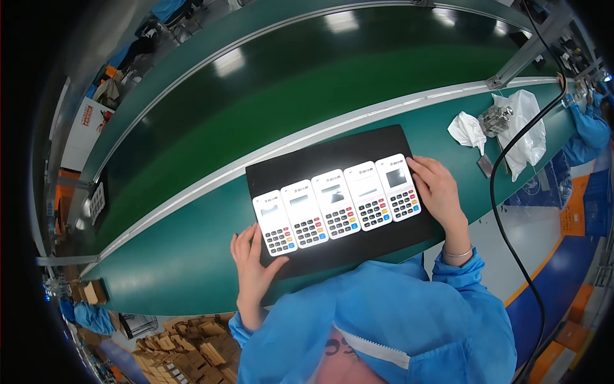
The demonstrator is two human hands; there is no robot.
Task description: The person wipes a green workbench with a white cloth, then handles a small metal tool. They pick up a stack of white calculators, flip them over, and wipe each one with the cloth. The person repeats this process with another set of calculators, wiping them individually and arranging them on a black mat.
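Observation:
Several white handheld payment terminals (335,203) with small screens and keypads stand side by side in a slanted row, face up on a black mat (297,168). My left hand (252,261) lies beside the leftmost terminal (274,222), thumb spread away from the fingers and near its lower corner. At the other end, my right hand (439,191) rests with its fingers stretched along the edge of the rightmost terminal (398,185). Neither hand wraps round a terminal; the undersides of the fingers are hidden.
A green conveyor belt (281,83) runs behind the green bench (157,256), another terminal (97,203) on its left. At right are a white cloth (467,131), a glass bottle (495,120), a plastic bag (526,121) and a hanging black cable (494,192). Cardboard pieces (192,352) lie below left.

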